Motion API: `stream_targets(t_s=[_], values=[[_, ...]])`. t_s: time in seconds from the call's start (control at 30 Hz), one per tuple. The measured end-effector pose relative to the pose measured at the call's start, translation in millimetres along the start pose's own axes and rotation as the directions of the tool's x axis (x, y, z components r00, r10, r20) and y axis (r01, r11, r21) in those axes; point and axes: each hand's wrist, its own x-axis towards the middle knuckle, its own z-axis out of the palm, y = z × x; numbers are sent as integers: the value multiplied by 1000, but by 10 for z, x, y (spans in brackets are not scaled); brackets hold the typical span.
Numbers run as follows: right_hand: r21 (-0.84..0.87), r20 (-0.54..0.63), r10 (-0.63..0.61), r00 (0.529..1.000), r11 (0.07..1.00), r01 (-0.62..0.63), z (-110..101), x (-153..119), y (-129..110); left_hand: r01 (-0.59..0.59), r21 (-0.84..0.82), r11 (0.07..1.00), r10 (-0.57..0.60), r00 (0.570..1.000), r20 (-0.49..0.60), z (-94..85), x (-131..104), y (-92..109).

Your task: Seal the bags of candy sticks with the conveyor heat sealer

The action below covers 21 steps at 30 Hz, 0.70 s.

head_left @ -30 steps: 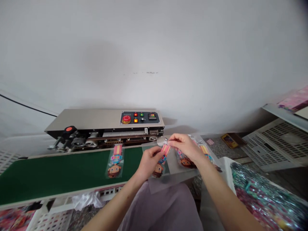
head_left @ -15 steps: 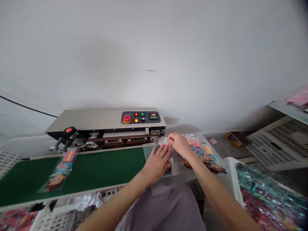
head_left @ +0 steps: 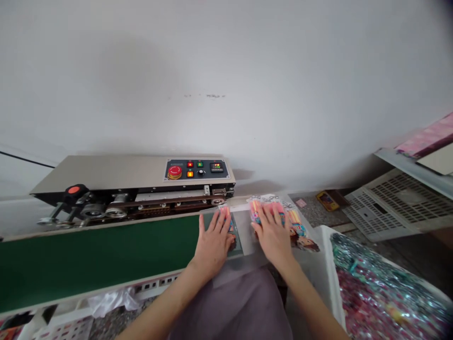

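Observation:
My left hand (head_left: 213, 240) lies flat with its fingers apart on a clear bag (head_left: 231, 225) holding a pink and blue item, at the right end of the green belt (head_left: 141, 250). My right hand (head_left: 272, 231) rests spread over several bagged colourful items (head_left: 299, 225) on the plastic-covered surface to the right. Part of these bags is hidden under its fingers. Just behind my left hand is the right end of a sealing machine (head_left: 106, 172), with lit buttons and a red knob.
A white box (head_left: 331, 278) full of shiny wrapped pieces stands at the right. Behind it are a plastic crate (head_left: 392, 203) and a yellow card (head_left: 327, 201). White crates sit under the belt. A wall rises behind the machine.
The view has shifted right. My right hand has moved from the bag's top beside my left hand to the bags at the right. The bag at the belt's left has gone from view.

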Motion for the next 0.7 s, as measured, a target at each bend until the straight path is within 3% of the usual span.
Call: stream_targets(t_s=[0.13, 0.23, 0.3, 0.43, 0.7], values=[[109, 19, 6, 1000, 994, -8, -13, 37, -505, 76, 44, 996, -76, 997, -4, -104, -97, -145], [156, 33, 22, 999, 987, -27, -75, 54, -681, 145, 59, 988, -143, 989, -45, -221, -138, -263], [159, 24, -2, 1000, 987, -1, -130, 57, -675, 126, 39, 991, -123, 990, -65, -282, -120, -290], [132, 50, -123, 991, 984, 116, -243, 56, -546, -51, -29, 998, 50, 998, -26, -315, -1, -187], [49, 43, -75, 996, 996, 73, -285, -16, -405, -231, -119, 966, 238, 970, 43, -98, 285, 7]])
